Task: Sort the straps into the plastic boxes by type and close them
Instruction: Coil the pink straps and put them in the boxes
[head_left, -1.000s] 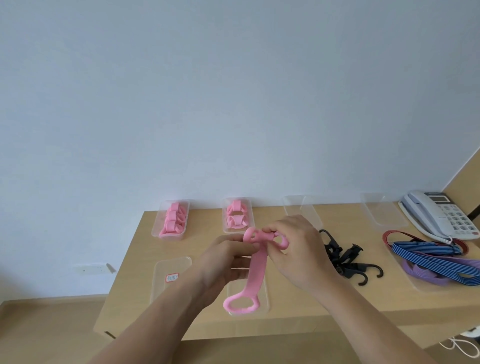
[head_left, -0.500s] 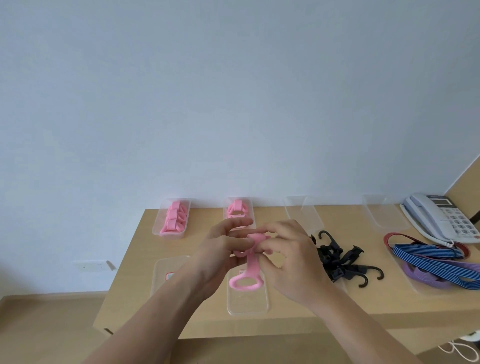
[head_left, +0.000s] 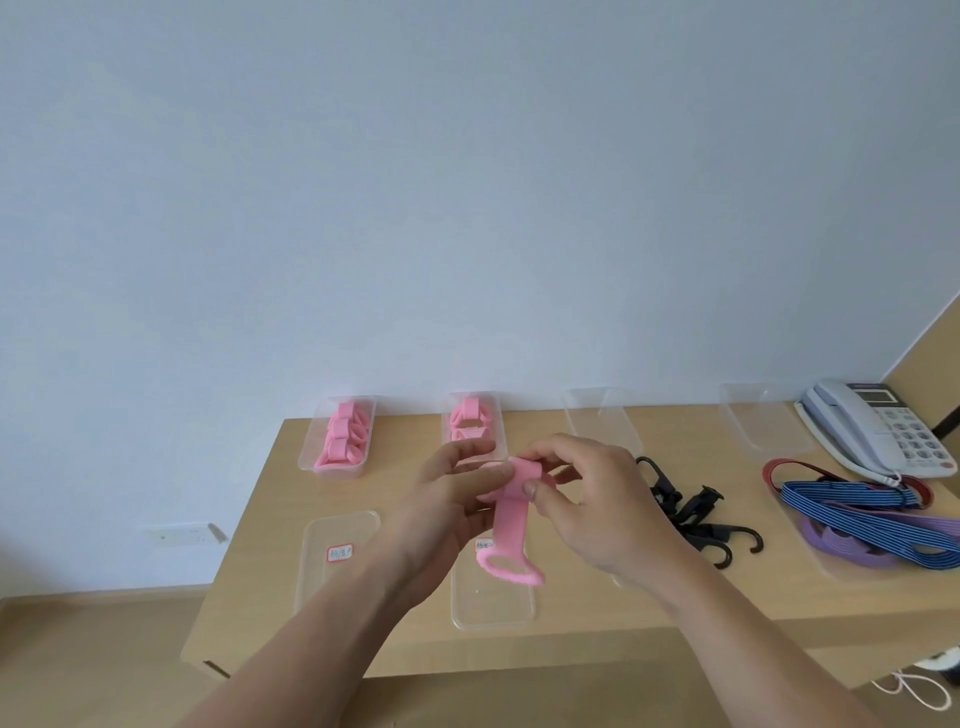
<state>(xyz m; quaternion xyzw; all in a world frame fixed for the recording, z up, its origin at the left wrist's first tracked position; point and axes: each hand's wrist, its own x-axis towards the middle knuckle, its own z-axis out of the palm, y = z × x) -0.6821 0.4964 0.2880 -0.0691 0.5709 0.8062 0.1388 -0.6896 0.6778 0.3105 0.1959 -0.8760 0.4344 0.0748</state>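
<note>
A pink strap (head_left: 511, 525) with a loop at its lower end hangs above the table's middle. My left hand (head_left: 452, 499) and my right hand (head_left: 597, 499) both pinch its folded top end. Two clear boxes at the back hold folded pink straps: one at the left (head_left: 340, 441), one nearer the middle (head_left: 472, 423). Two more clear boxes (head_left: 602, 421) (head_left: 758, 426) stand further right with nothing visible inside. Black hook straps (head_left: 691, 512) lie right of my hands. Blue, purple and red elastic straps (head_left: 872, 525) lie at the right.
Two clear lids with red-edged labels lie near the front: one at the left (head_left: 332, 556), one (head_left: 493, 603) under the hanging strap. A white desk phone (head_left: 872, 431) sits at the back right corner. The table's front edge (head_left: 467, 654) is close to my forearms.
The strap's top end has been folded over between my fingers, and the hanging part is shorter than a second ago. Both hands stay close together over the table's middle.
</note>
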